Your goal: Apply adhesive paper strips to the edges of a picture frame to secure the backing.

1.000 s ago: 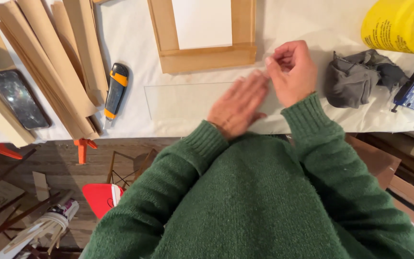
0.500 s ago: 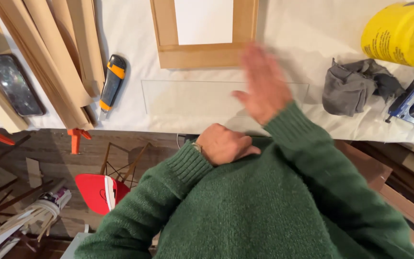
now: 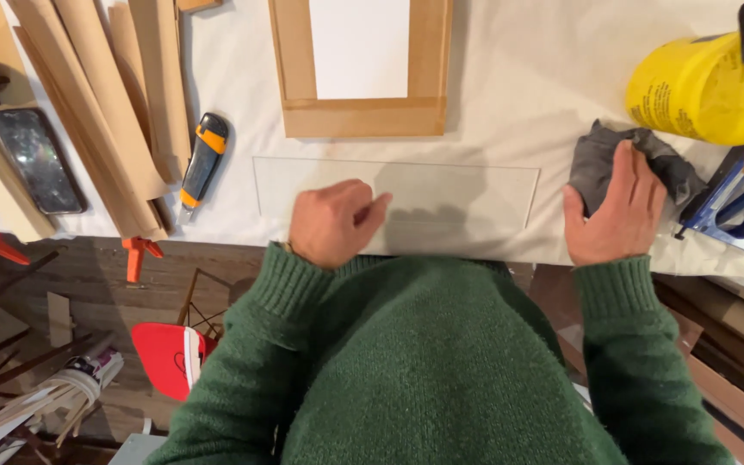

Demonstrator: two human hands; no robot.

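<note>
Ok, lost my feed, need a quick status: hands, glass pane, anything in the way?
Left hand loosely curled on clear pane. Right hand flat on grey rag. Pane lies flat, nothing on it besides that hand.

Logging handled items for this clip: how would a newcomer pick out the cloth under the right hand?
Start at the big yellow container at the table's far right. Just left of it, on the white table cover, lies the crumpled grey cloth with the right hand pressed on it. It is the only soft, dark, wrinkled thing among rigid wood and tools.
</note>
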